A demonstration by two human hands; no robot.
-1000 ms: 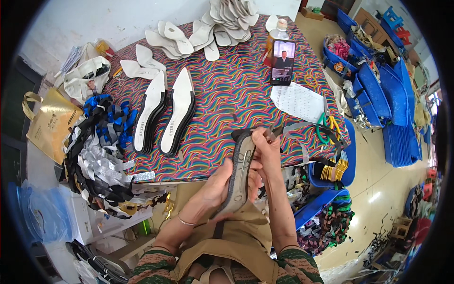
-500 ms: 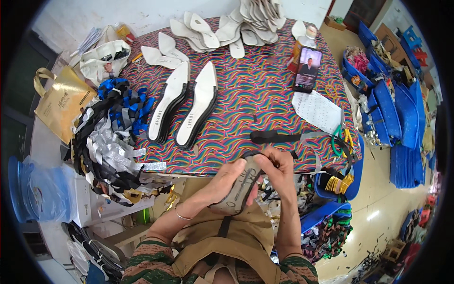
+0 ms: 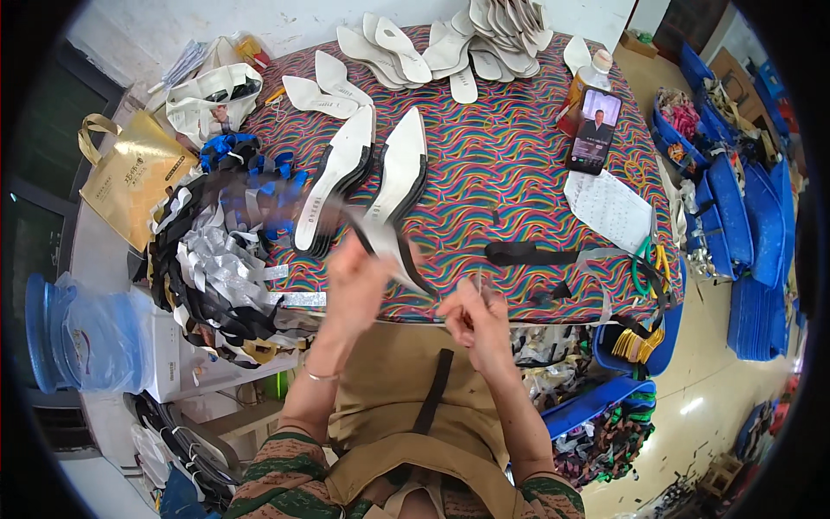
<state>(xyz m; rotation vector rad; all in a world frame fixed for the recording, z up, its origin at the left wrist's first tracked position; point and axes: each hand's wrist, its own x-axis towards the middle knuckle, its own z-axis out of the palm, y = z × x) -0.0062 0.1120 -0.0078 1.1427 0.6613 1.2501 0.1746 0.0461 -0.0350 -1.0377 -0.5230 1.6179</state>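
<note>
My left hand (image 3: pixel 354 281), blurred by motion, grips a shoe insole (image 3: pixel 386 244) with black edging, tilted above the table's near edge. My right hand (image 3: pixel 475 318) is closed just right of the insole's lower end. A thin, smeared sliver shows at its fingertips, too unclear to name. Beyond the left hand lies a stack of white insoles with black-edged heels (image 3: pixel 333 186). Beside it is a second black-edged pile (image 3: pixel 404 160), partly covered by the held insole. A black strip (image 3: pixel 435 391) lies on my brown apron.
Plain white insoles (image 3: pixel 380 48) are heaped at the table's back. A phone (image 3: pixel 595 130) leans against a bottle (image 3: pixel 596 67), near a paper sheet (image 3: pixel 609 206). Scissors (image 3: pixel 642 266) and a black ribbon (image 3: pixel 527 253) lie at right. Ribbon strips (image 3: pixel 216 251) pile up at left.
My left hand has swung the insole up and away from my lap toward the black-edged stacks. My right hand has come off it. The black strip on the apron shows more fully.
</note>
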